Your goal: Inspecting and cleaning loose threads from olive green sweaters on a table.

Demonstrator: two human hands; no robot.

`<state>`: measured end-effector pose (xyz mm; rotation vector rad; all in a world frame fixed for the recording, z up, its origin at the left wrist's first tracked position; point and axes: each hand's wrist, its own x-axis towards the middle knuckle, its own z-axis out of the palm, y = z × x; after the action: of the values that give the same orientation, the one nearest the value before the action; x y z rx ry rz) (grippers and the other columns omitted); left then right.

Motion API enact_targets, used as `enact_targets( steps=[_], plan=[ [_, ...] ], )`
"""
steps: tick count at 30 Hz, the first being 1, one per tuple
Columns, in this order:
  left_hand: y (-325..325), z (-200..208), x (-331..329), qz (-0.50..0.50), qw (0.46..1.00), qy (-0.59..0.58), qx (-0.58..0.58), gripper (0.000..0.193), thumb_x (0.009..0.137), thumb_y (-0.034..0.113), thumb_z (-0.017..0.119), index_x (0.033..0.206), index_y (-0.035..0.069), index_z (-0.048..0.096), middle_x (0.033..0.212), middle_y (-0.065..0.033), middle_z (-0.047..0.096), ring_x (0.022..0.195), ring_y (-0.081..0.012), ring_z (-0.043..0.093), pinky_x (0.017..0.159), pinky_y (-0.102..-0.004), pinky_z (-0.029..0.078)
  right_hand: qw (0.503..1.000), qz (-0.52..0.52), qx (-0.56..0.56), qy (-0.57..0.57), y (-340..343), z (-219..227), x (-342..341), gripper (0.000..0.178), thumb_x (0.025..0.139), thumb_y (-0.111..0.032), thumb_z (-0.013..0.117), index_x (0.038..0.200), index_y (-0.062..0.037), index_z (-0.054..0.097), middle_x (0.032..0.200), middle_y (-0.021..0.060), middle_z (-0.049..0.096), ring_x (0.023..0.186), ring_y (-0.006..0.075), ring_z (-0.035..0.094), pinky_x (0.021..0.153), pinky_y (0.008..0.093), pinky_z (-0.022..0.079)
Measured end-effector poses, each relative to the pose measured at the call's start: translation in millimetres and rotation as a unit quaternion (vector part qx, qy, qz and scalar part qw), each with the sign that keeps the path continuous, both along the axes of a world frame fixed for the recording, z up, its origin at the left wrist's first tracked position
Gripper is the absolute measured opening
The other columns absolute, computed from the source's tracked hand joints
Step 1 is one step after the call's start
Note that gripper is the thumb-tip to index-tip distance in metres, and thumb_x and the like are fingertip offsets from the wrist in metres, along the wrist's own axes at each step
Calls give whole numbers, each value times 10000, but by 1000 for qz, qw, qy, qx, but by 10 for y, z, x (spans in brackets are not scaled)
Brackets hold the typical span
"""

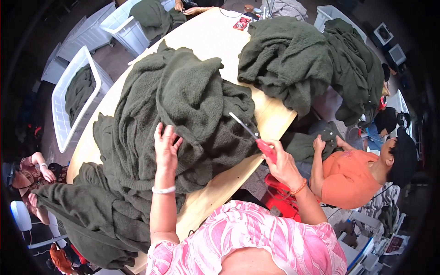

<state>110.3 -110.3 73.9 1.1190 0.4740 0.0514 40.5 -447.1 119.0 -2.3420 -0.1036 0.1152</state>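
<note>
Over the curved wooden desk [201, 34], a large heap of dark green fleece [183, 91] lay rumpled across the middle, with both of the person's hands at its near side. The left hand [166, 147] was open, fingers spread and gripping nothing; whether its fingertips touched the cloth or hung just above it was hard to tell. The right hand [285, 167] was closed around the handle of a red-handled tool [262, 145], whose slim metal end pointed up and left over the heap's right side. A second green pile [286, 59] sat on the far right part of the desk. At lower left, a co-worker's hand [33, 200] held one end of a green fabric piece [91, 206], while to the right a person in orange [350, 176] handled more green cloth [300, 145]. Beyond the desk's left edge stood a white bin [104, 78] with green fabric inside.
</note>
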Motion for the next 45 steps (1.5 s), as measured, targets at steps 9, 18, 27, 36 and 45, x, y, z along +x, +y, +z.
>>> enact_targets(
  steps=[9,18,27,36,45],
  plan=[
    [-340,-184,-76,46,918,-159,359,883,772,84,740,1455,-19,190,1332,-183,385,1211,-280,424,1006,-390,390,994,93,-35,-52,375,110,82,245,863,-90,605,1091,-55,522,887,160,611,830,362,613,717,418,488],
    [47,-472,-255,18,988,-70,-134,322,843,17,677,1124,-7,522,903,-17,601,733,-71,552,702,-199,483,983,174,-50,-25,492,363,-43,222,829,-65,596,1037,-58,518,783,166,602,752,378,616,641,444,478],
    [-12,-546,-374,71,991,-11,-116,392,869,78,672,1214,-23,516,1085,-100,633,942,-186,630,841,-321,527,943,283,-171,-27,534,454,-271,247,845,-202,601,1048,-107,497,715,172,608,665,348,619,581,446,460],
    [462,-275,42,-20,990,-74,-117,325,894,90,640,1184,-16,539,1108,-56,610,995,-123,574,893,-267,452,976,217,-20,-14,710,446,-140,324,849,-122,592,1164,-87,525,918,172,638,855,383,621,717,447,499],
    [355,-495,229,-18,989,-145,5,122,839,-26,663,956,9,666,929,-24,673,801,-79,597,736,-209,466,969,216,-115,-32,1051,500,221,281,853,-129,584,1119,-84,507,714,180,624,708,381,630,643,476,492]
  ],
)
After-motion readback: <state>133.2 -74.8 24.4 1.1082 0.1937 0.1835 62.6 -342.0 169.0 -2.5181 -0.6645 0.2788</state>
